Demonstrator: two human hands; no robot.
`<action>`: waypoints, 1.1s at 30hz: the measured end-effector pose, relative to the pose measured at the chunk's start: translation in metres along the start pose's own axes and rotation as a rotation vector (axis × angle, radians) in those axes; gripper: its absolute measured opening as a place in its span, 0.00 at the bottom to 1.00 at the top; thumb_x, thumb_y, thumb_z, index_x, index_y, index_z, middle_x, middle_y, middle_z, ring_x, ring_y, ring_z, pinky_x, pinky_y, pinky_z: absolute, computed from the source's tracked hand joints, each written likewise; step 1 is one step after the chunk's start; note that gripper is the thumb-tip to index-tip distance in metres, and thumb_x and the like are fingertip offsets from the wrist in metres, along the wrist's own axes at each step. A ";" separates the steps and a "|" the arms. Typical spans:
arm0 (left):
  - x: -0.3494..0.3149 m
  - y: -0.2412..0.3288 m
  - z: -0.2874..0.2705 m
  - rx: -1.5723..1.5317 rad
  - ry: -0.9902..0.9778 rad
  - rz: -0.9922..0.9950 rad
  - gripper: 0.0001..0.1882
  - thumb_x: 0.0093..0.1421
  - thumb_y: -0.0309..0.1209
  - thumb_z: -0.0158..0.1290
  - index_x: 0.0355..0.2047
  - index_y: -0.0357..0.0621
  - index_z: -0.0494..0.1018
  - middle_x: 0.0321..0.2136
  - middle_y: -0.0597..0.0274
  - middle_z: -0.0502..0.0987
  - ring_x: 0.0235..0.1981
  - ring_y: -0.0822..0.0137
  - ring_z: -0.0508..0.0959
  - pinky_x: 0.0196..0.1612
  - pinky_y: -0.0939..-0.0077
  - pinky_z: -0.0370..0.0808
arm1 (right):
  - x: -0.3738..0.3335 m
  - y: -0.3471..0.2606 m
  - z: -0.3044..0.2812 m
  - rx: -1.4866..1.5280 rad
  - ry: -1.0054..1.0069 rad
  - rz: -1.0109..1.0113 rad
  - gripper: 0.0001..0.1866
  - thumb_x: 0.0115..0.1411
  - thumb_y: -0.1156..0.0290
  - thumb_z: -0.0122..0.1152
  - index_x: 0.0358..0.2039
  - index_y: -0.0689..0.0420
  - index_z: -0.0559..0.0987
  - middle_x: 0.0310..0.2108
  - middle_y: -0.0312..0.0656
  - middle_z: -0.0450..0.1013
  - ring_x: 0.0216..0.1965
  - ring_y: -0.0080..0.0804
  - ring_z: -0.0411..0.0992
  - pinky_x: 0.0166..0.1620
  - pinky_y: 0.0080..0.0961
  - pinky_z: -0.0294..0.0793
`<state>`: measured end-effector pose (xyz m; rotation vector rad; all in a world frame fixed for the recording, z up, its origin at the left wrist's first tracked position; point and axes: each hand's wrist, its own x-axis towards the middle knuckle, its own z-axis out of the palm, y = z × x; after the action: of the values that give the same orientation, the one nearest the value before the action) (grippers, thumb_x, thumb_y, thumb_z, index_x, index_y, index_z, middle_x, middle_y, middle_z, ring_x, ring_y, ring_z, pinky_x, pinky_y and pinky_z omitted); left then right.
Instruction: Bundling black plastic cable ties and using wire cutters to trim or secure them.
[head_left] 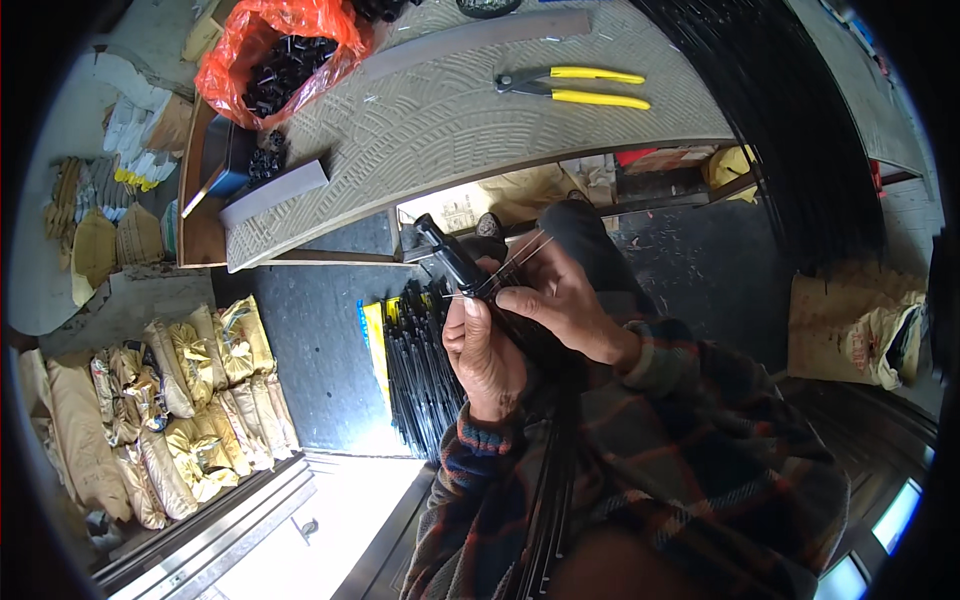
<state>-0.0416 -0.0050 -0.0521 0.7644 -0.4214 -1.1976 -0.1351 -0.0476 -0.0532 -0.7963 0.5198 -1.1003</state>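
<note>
A black stepped tube with thin dark rods fanning from its lower end is held in front of my lap; it looks like part of an umbrella frame. My left hand is closed around the tube's lower end, its thumb pressed near the rods. Against the same spot, my right hand pinches several thin rods between thumb and fingers. Long dark rods trail from my hands down across my lap. The exact joint between the fingers is hidden.
Ahead stands a textured table with yellow-handled pincers, a red bag of small black parts and a bundle of long black rods. More black rods stand at my left. Wrapped packages lie farther left.
</note>
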 end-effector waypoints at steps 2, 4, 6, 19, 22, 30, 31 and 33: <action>-0.001 0.001 -0.002 -0.021 -0.013 -0.005 0.22 0.58 0.36 0.50 0.47 0.30 0.66 0.46 0.49 0.70 0.47 0.64 0.70 0.53 0.71 0.63 | -0.001 0.002 -0.006 -0.072 -0.022 0.065 0.14 0.51 0.76 0.61 0.37 0.61 0.69 0.30 0.33 0.67 0.32 0.16 0.65 0.34 0.13 0.65; -0.002 0.004 -0.002 -0.023 -0.036 -0.008 0.23 0.58 0.36 0.50 0.47 0.30 0.65 0.47 0.46 0.69 0.49 0.61 0.69 0.54 0.69 0.62 | -0.002 0.000 -0.010 -0.148 -0.041 0.123 0.08 0.52 0.75 0.61 0.31 0.61 0.72 0.26 0.30 0.68 0.30 0.14 0.66 0.32 0.12 0.66; -0.001 0.004 -0.003 -0.036 -0.061 -0.023 0.24 0.57 0.37 0.50 0.48 0.29 0.64 0.50 0.40 0.66 0.53 0.56 0.66 0.57 0.66 0.59 | -0.003 -0.005 -0.008 -0.185 -0.067 0.177 0.06 0.54 0.76 0.58 0.31 0.64 0.74 0.28 0.34 0.70 0.30 0.15 0.67 0.33 0.13 0.67; 0.002 0.005 -0.003 0.026 -0.034 -0.015 0.28 0.55 0.43 0.52 0.49 0.34 0.64 0.53 0.48 0.63 0.50 0.58 0.67 0.55 0.62 0.62 | -0.003 -0.004 -0.004 -0.173 -0.092 0.113 0.10 0.54 0.75 0.58 0.36 0.64 0.73 0.31 0.35 0.71 0.32 0.15 0.67 0.34 0.13 0.66; 0.002 0.004 -0.001 -0.006 -0.021 0.018 0.28 0.56 0.40 0.52 0.49 0.29 0.63 0.54 0.46 0.62 0.50 0.62 0.68 0.55 0.68 0.63 | -0.003 0.001 -0.006 -0.302 -0.132 -0.026 0.10 0.55 0.75 0.58 0.36 0.65 0.73 0.30 0.35 0.70 0.32 0.15 0.66 0.34 0.13 0.66; -0.004 0.003 -0.003 0.034 -0.030 0.091 0.26 0.57 0.41 0.50 0.47 0.30 0.66 0.54 0.46 0.62 0.49 0.63 0.69 0.54 0.68 0.63 | 0.005 -0.004 -0.007 -0.169 -0.213 0.139 0.09 0.54 0.74 0.59 0.35 0.64 0.74 0.28 0.34 0.71 0.32 0.15 0.66 0.34 0.15 0.66; -0.004 0.003 -0.005 0.060 -0.037 0.109 0.26 0.57 0.42 0.50 0.47 0.31 0.67 0.54 0.46 0.62 0.49 0.62 0.69 0.53 0.69 0.64 | 0.007 -0.004 -0.007 -0.165 -0.216 0.142 0.09 0.54 0.74 0.59 0.35 0.64 0.74 0.28 0.34 0.71 0.32 0.15 0.66 0.34 0.15 0.66; -0.004 0.000 0.009 0.051 -0.034 0.101 0.26 0.57 0.42 0.50 0.46 0.31 0.67 0.54 0.45 0.62 0.49 0.62 0.69 0.53 0.69 0.64 | 0.007 -0.017 -0.010 -0.203 -0.237 0.222 0.09 0.54 0.72 0.59 0.34 0.63 0.75 0.27 0.32 0.71 0.31 0.13 0.65 0.34 0.15 0.65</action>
<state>-0.0487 -0.0038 -0.0457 0.7587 -0.5141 -1.1096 -0.1495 -0.0607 -0.0455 -1.0062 0.5106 -0.7444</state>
